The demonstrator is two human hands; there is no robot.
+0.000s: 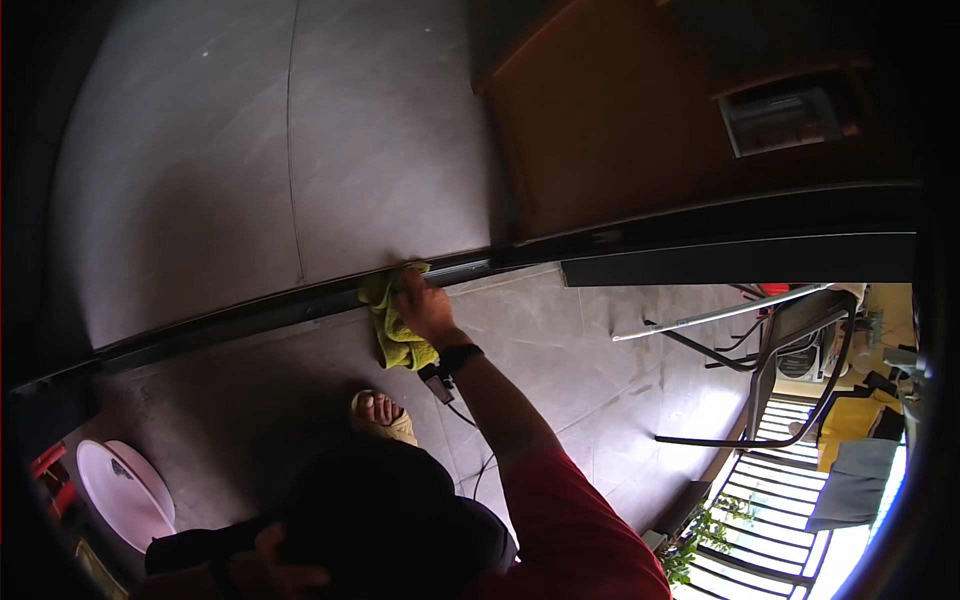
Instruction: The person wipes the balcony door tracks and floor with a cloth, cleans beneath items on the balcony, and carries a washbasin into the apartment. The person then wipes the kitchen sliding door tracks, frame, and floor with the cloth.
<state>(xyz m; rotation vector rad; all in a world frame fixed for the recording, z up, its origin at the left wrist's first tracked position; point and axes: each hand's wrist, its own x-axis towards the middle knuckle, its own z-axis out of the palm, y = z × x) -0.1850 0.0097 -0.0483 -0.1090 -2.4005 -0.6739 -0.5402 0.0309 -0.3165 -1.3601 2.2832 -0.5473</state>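
Observation:
My right hand (427,308) is closed on a yellow-green cloth (392,335), pressed against the dark door track (300,305) in the floor. Part of the cloth hangs over the near side of the track. A dark band (460,357) circles my right wrist, and a small dark device (437,385) with a thin cable is beside it. In deep shade at the bottom left, my left hand (285,568) rests near a large dark shape. Its thumb and fingers look apart, with nothing visible in them.
A sandalled foot (382,412) stands just below the cloth. To the left is a pink basin (125,490). At right are a folding chair (775,370), a railing (770,530) and a leafy plant (695,545). Brown wooden furniture (610,120) stands beyond the track.

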